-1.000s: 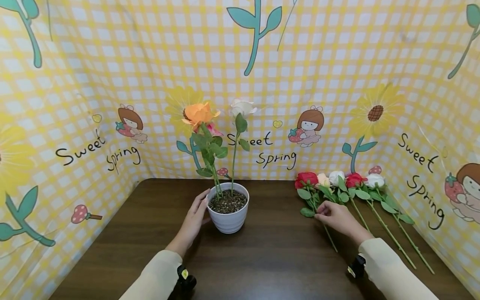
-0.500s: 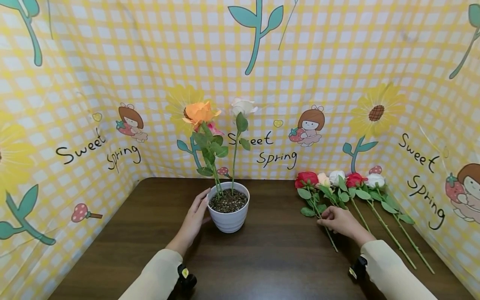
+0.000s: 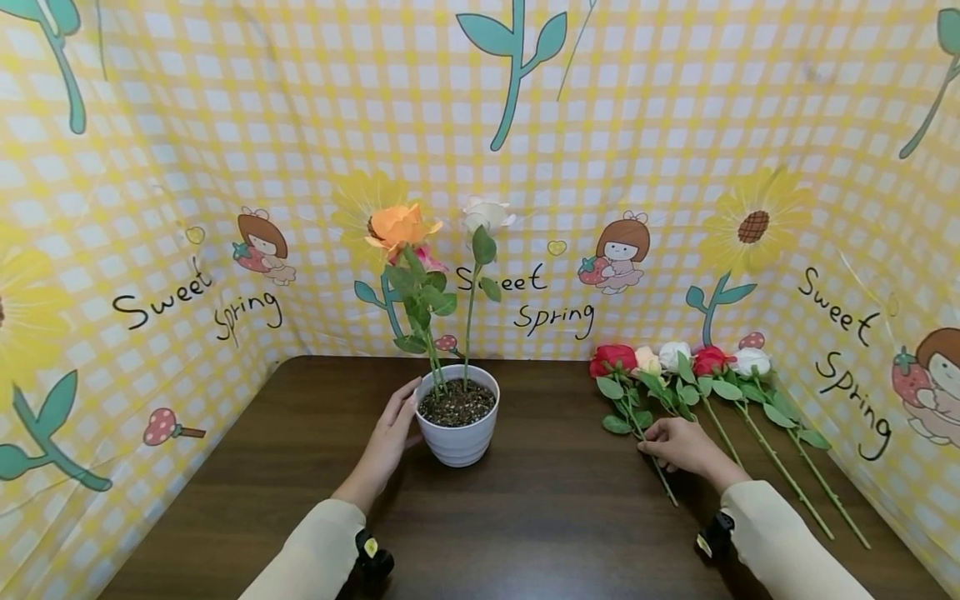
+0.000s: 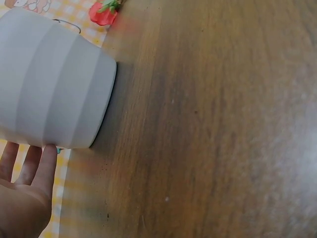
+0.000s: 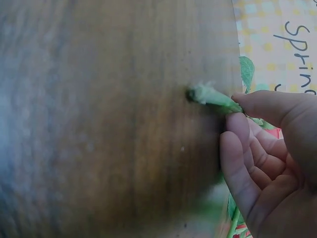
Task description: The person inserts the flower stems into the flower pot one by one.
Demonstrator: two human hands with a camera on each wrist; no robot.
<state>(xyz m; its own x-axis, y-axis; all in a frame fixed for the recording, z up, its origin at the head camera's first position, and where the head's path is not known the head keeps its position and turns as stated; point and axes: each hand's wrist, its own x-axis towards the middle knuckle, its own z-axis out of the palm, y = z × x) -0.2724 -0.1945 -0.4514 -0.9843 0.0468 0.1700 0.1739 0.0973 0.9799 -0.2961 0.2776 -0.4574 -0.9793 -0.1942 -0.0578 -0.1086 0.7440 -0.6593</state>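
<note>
A white ribbed flowerpot point(image 3: 457, 446) filled with soil stands on the table. An orange rose point(image 3: 402, 227), a pink rose point(image 3: 426, 257) and a white rose point(image 3: 487, 215) rise from it. My left hand point(image 3: 388, 437) rests against the pot's left side; in the left wrist view its straight fingers point(image 4: 45, 168) touch the ribbed wall. On the right, my right hand point(image 3: 686, 446) pinches the stem of a red rose point(image 3: 612, 359) lying on the table. The right wrist view shows the cut stem end point(image 5: 215, 98) sticking out past thumb and fingertips.
Beside the red rose lie a cream rose point(image 3: 647, 360), a white rose point(image 3: 672, 356), another red rose point(image 3: 711, 360) and a further white rose point(image 3: 750, 361), stems toward the front right. A yellow checked cloth point(image 3: 420, 100) hangs behind the dark wooden table point(image 3: 540, 525).
My right hand has slid a little down the red rose's stem, toward me and to the right, away from the leaves. The left hand and the pot stay where they were.
</note>
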